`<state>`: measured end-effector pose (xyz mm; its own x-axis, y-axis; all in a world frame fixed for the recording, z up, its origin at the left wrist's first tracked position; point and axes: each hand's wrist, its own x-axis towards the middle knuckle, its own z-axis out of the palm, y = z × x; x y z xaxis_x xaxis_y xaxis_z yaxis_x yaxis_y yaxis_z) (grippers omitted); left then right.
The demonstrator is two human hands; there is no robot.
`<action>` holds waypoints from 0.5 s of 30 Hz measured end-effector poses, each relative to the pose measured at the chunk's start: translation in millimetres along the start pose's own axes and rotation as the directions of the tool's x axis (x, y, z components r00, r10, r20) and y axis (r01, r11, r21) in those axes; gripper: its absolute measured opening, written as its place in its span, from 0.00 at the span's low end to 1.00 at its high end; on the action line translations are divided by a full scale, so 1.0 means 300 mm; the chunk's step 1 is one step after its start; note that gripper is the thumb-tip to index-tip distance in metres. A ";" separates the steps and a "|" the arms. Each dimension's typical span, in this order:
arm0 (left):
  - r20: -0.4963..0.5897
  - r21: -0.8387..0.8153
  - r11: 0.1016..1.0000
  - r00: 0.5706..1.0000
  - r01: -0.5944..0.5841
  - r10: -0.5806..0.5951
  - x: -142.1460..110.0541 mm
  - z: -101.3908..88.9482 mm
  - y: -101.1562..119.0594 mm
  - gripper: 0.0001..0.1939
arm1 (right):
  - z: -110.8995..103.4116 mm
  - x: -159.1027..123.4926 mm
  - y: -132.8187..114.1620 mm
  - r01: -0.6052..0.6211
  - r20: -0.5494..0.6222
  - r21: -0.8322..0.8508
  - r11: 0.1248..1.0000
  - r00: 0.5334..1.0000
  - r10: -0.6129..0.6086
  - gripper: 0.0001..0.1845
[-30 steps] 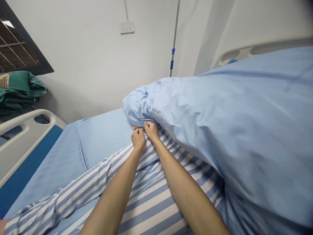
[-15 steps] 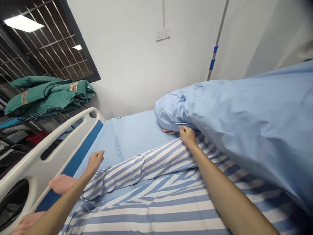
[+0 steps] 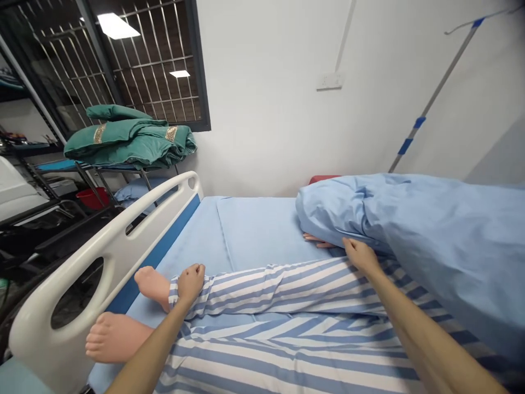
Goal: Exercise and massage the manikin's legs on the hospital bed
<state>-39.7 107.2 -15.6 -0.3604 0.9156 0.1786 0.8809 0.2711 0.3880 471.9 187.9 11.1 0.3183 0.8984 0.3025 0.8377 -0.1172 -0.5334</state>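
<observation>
A manikin in blue-and-white striped trousers [image 3: 266, 284] lies on the bed's light blue sheet [image 3: 258, 219]. Its two bare pink feet [image 3: 118, 336] point toward the footboard. My left hand [image 3: 191, 282] is closed at the lower end of the far trouser leg, just above the ankle; whatever its fingers hold is hidden. My right hand [image 3: 361, 254] is closed at the edge of the bunched blue quilt [image 3: 410, 219], above the upper part of the far leg. Beside it, the manikin's fingers [image 3: 318, 241] stick out from under the quilt.
The white footboard [image 3: 82, 268] with a blue panel bounds the bed at left. Behind it, folded green bedding [image 3: 135, 139] sits on a metal rack below a barred window. A pole [image 3: 430, 87] with blue clamps stands by the wall at right. A red basin [image 3: 92, 198] is further back.
The view has swung left and both feet now show more fully. My left hand has moved from beside the trouser cuff onto the leg near the ankle. My right hand keeps its place at the quilt's edge.
</observation>
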 end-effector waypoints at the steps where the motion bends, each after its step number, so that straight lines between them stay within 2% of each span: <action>1: 0.014 0.005 1.000 1.000 0.015 -0.015 0.001 0.001 -0.003 0.17 | -0.001 -0.012 -0.021 -0.005 0.022 -0.050 0.999 1.000 0.007 0.16; 4: 0.050 0.012 0.999 0.998 0.040 -0.041 -0.001 0.006 -0.002 0.18 | 0.032 -0.082 -0.129 0.002 -0.019 -0.105 0.994 1.000 -0.005 0.14; 6: 0.059 0.019 0.999 0.997 0.039 -0.040 -0.003 0.005 0.002 0.18 | 0.094 -0.152 -0.256 0.047 -0.081 -0.005 0.999 0.996 -0.047 0.15; 8: 0.070 0.028 0.999 0.997 0.018 -0.020 -0.005 -0.001 -0.001 0.18 | 0.186 -0.238 -0.434 0.110 -0.123 0.154 0.982 0.988 -0.092 0.18; 10: 0.089 0.043 0.999 0.996 -0.026 0.023 -0.006 -0.013 -0.016 0.19 | 0.294 -0.337 -0.654 0.175 -0.081 0.338 0.925 0.984 -0.156 0.21; 13: 0.120 0.082 0.990 0.987 -0.114 0.104 -0.005 -0.042 -0.059 0.20 | 0.443 -0.498 -0.993 0.237 -0.006 0.574 0.784 0.959 -0.285 0.22; 15: 0.157 0.093 0.986 0.980 -0.142 0.126 -0.002 -0.064 -0.089 0.19 | 0.521 -0.600 -1.165 0.231 0.031 0.668 0.708 0.941 -0.336 0.22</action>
<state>-68.8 93.7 -8.8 -0.1936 0.9776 0.0823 0.9478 0.1647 0.2732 52.5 133.4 19.5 0.0046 0.8982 0.4395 0.3703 0.4067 -0.8351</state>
